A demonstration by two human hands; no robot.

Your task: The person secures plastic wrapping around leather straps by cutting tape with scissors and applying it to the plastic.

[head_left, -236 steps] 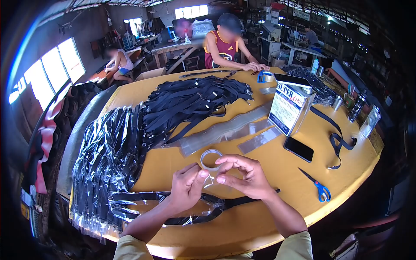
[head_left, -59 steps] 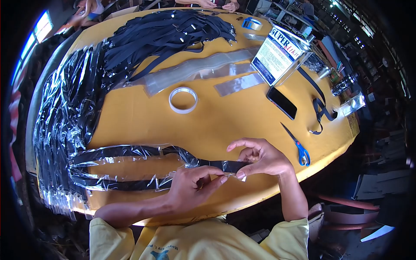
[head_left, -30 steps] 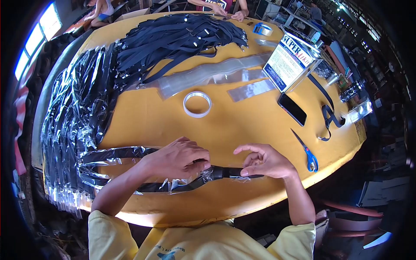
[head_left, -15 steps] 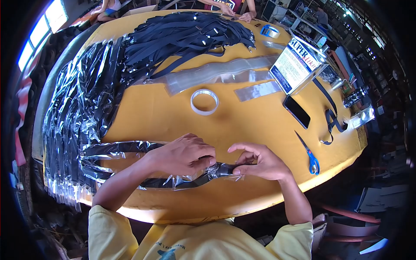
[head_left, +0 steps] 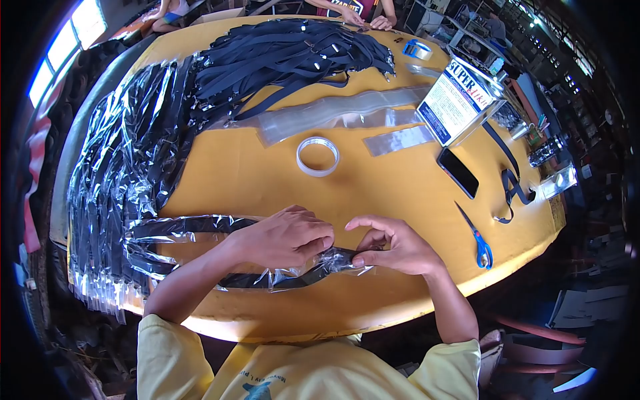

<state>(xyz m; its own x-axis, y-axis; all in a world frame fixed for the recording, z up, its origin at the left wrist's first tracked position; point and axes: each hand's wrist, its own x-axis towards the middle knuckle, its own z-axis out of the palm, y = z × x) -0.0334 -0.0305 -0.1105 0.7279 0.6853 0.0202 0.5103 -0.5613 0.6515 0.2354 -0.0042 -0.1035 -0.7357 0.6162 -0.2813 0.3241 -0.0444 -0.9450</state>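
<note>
A black strap in a clear plastic sleeve (head_left: pixel 200 227) lies folded on the yellow table (head_left: pixel 253 180) near its front edge. My left hand (head_left: pixel 283 238) presses down on the wrapped strap, palm down. My right hand (head_left: pixel 393 245) pinches the crinkled end of the sleeve (head_left: pixel 337 257) just right of the left hand. A roll of clear tape (head_left: pixel 318 156) lies flat on the table beyond both hands, apart from them.
Wrapped straps (head_left: pixel 120 173) are piled at the left, loose black straps (head_left: pixel 293 53) at the back. Empty plastic sleeves (head_left: pixel 333 110), a glue tin (head_left: pixel 460 100), a phone (head_left: pixel 458 172), blue scissors (head_left: pixel 477 237) and a strap (head_left: pixel 513 190) lie to the right. Another person's hands (head_left: pixel 370 20) work at the far edge.
The right hand slid left along the strap toward the left hand, and the bare strap end is now covered by bunched plastic. Earlier, the tape roll was set down.
</note>
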